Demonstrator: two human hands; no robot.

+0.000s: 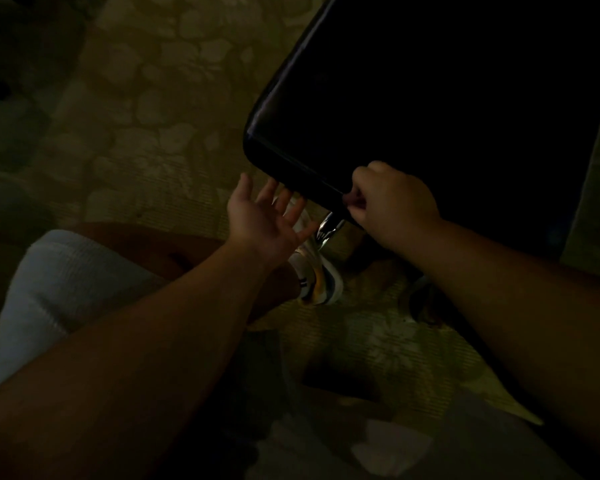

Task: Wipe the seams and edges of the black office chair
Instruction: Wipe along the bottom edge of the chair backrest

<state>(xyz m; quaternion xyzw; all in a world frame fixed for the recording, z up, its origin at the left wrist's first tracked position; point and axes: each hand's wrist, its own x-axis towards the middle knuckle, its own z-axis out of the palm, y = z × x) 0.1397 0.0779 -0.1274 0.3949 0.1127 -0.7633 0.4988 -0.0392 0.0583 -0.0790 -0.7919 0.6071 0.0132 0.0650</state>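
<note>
A person's right hand (392, 199) curls its fingers over the black office chair seat's (430, 109) front edge; the left hand (267, 216), fingers spread wide, reaches just beneath it.

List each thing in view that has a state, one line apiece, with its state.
Chair seat: black, front edge toward the person, gripped at that edge.
Right hand: fingers curled on the seat's front edge; whether it holds a cloth cannot be told.
Left hand: open, palm up, fingers spread, fingertips at the seat's underside edge.
Chrome chair part: under the seat, partly hidden.
Shoe: on the patterned floor.
</note>
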